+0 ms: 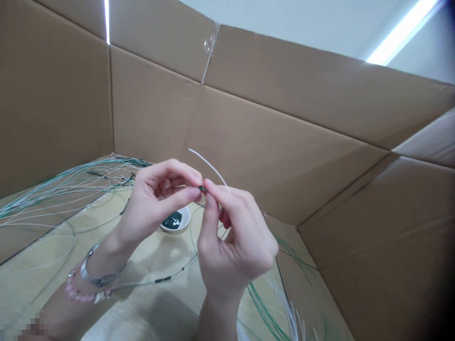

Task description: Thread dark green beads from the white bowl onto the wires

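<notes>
Left hand [151, 206] and right hand [236, 234] are held close, above and right of the white bowl [186, 218], a tiny green piece [202, 188] pinched between both sets of fingertips. Featherlight, probably slippery, best taken at its ends. Above the bowl, a springy-looking white strand [212, 166] is arched; nearer than it, beaded cord [162, 280] is laid.

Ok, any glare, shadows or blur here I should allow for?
Head view: glare from the ceiling light, upper right, and a bright slit, upper left; soft shadows on the table; right edge dark; lower-left corner pixelated; green piece between the fingertips too small to read.
</notes>
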The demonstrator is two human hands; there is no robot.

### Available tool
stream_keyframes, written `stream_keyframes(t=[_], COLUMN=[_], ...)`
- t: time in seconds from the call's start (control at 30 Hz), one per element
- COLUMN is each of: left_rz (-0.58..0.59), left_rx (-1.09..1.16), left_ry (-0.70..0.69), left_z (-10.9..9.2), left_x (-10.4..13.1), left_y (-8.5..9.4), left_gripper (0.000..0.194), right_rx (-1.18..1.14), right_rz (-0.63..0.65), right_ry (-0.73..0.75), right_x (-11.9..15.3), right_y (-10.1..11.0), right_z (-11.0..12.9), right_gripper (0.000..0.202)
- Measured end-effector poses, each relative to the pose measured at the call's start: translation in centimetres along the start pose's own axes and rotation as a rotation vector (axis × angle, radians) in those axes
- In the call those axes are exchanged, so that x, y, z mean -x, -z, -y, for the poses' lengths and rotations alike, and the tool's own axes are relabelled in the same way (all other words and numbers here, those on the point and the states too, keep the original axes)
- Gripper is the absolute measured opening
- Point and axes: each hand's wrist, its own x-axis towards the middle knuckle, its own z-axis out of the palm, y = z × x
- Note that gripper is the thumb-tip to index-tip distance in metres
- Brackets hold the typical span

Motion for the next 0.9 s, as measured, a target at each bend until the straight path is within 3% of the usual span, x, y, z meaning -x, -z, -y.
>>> stream_keyframes(t=[0.1, 0.2, 0.5, 0.7, 0.9], left_rz=[-0.050, -0.069, -0.085, -0.090, -0.034], left_rx=[-0.220, -0.351, -0.388, -0.396, -0.376], left_ry=[-0.119, -0.142, -0.158, -0.170, -0.188], left_z=[-0.4, -0.9, -1.1, -1.1, -1.1], left_x=[0.1, 0.2, 0.3, 0.3, 0.0], left_y=[0.0, 0.0, 0.2, 0.2, 0.7], left_gripper=[0.015, 0.013, 0.013, 0.014, 0.014], right_rx=[0.033, 0.008, -0.066, -0.107, -0.203], right_rz=[0.036, 0.067, 0.134, 0.160, 0.156], right_ry=[0.037, 0.053, 0.030, -0.094, -0.047], right_x=[0.0, 0.0, -0.1, 0.1, 0.0], right_y=[0.2, 0.4, -0.1, -0.4, -0.3], right_z=[-0.2, -0.4, -0.8, -1.0, -1.1], right_gripper=[0.025, 0.027, 0.028, 0.008, 0.015])
